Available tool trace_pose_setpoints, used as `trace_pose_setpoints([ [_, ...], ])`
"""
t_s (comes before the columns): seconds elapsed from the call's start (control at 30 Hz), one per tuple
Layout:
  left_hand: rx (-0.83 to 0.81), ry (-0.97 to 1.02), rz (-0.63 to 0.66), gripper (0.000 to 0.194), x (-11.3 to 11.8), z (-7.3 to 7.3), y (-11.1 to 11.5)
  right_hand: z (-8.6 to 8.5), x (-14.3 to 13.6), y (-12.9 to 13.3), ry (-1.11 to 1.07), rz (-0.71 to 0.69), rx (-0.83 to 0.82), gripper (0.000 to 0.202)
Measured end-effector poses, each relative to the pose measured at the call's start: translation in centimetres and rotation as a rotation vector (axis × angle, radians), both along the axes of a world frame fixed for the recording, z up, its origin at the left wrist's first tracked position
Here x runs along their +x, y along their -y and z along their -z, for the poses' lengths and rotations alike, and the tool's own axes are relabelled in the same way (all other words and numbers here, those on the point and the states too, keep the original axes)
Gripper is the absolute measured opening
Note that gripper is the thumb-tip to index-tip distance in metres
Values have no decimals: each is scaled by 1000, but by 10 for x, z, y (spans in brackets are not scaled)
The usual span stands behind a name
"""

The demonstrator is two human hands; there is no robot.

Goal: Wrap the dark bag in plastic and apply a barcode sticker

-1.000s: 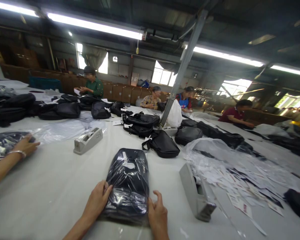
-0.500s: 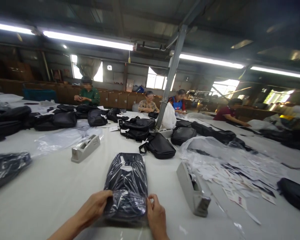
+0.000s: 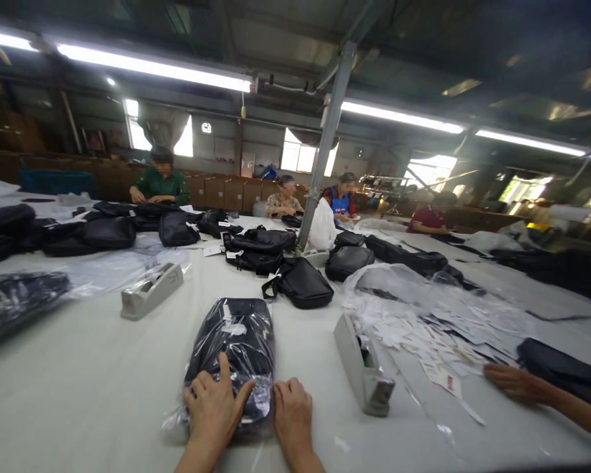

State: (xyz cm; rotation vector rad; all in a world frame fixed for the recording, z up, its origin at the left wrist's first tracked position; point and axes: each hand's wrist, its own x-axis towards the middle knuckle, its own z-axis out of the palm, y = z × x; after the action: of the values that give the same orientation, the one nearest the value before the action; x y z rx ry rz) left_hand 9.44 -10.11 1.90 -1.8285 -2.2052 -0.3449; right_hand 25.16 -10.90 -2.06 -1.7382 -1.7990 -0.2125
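Note:
A black bag (image 3: 239, 328) lies flat on the white table inside a clear plastic bag (image 3: 261, 394), with a white tag under the film. My left hand (image 3: 214, 404) rests on the lower part of this package, fingers spread and index finger pointing up along it. At the package's lower right edge is my right hand (image 3: 294, 414), its fingers bent together on the plastic; the thumb's grip is partly hidden. To the right stands a grey tape dispenser (image 3: 362, 368), apart from both hands.
Another tape dispenser (image 3: 152, 291) stands at the left, near a plastic-wrapped bag (image 3: 22, 299). Loose tags (image 3: 440, 378) lie at the right, where a co-worker's hand (image 3: 517, 384) reaches toward a black bag (image 3: 566, 368). A metal post (image 3: 325, 151) rises behind more black bags (image 3: 305, 282).
My left hand has left the package's left edge and now lies spread on top. My right hand stays at the right edge. A co-worker's arm has entered at right. The view has shifted slightly.

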Motion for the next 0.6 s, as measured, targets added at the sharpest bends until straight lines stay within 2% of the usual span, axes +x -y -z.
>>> trace_pose_setpoints([
  [0.1,12,-15,-10,80,1,3,0,-9,10,8,-60,-76,-2,21],
  [0.2,12,-27,-16,77,1,3,1,-27,53,20,-113,-92,36,20],
  [0.27,11,-44,-15,77,1,4,3,-45,101,28,-172,10,92,29],
  [0.33,15,-66,-15,79,1,6,5,-65,154,32,-304,204,112,42],
  [0.37,24,-74,-16,80,1,7,6,-73,178,34,-399,297,81,48],
  [0.43,38,-83,-18,81,2,10,7,-85,215,34,-537,383,-17,55],
  [0.5,35,-87,-22,82,2,10,9,-88,233,31,-595,355,-108,56],
  [0.6,42,-85,-7,81,2,5,15,-85,234,22,-664,306,-145,54],
])
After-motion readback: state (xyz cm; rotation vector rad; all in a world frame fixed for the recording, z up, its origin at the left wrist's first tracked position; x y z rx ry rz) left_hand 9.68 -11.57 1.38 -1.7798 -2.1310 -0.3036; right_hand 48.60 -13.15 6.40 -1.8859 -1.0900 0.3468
